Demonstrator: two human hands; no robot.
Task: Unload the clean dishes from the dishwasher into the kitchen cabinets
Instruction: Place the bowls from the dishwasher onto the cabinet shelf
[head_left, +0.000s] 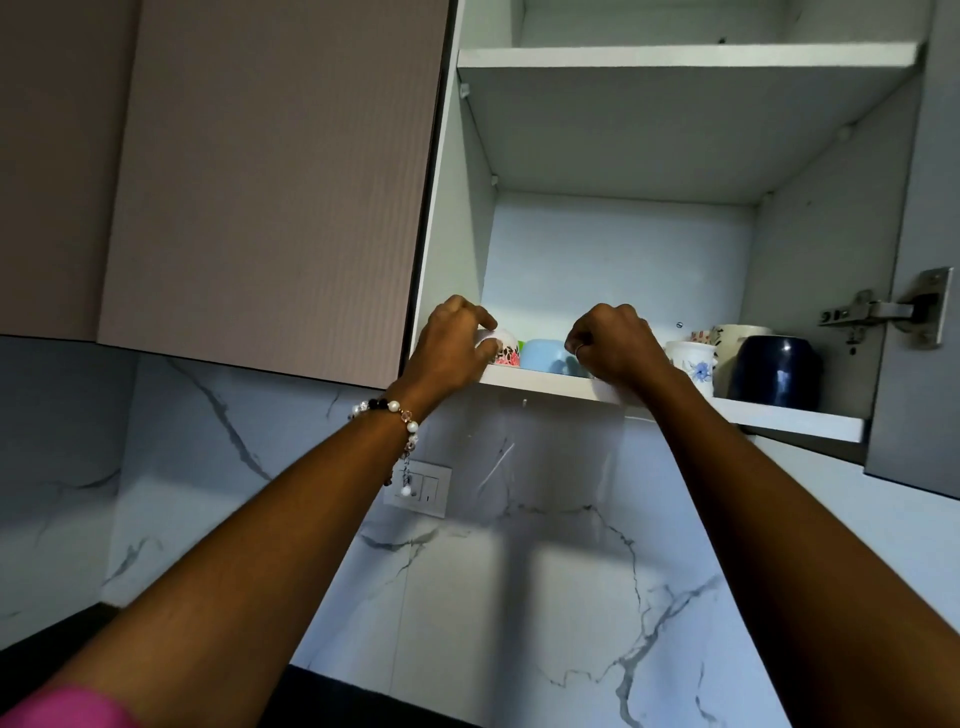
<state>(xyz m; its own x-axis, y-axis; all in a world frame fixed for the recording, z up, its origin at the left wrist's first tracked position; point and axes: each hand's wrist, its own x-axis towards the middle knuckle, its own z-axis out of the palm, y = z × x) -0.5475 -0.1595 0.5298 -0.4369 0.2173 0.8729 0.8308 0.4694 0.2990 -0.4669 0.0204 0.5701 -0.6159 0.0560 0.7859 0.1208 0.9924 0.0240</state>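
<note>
Both my arms reach up into an open wall cabinet. My left hand (457, 338) grips a white cup with a red flower pattern (505, 349) at the left end of the bottom shelf (540, 379). My right hand (610, 340) is curled at the shelf's front edge and holds something pale that its fingers mostly hide. Between the hands stands a light blue cup (545, 354). To the right stand a white mug with a blue flower (693, 364), a cream mug (732, 338) and a dark blue mug (779, 371).
The upper shelf (675, 57) holds nothing that I can see. A closed beige cabinet door (270, 182) hangs to the left; the open door with its metal hinge (893, 312) is at the right. Marble backsplash with a switch plate (421, 488) lies below.
</note>
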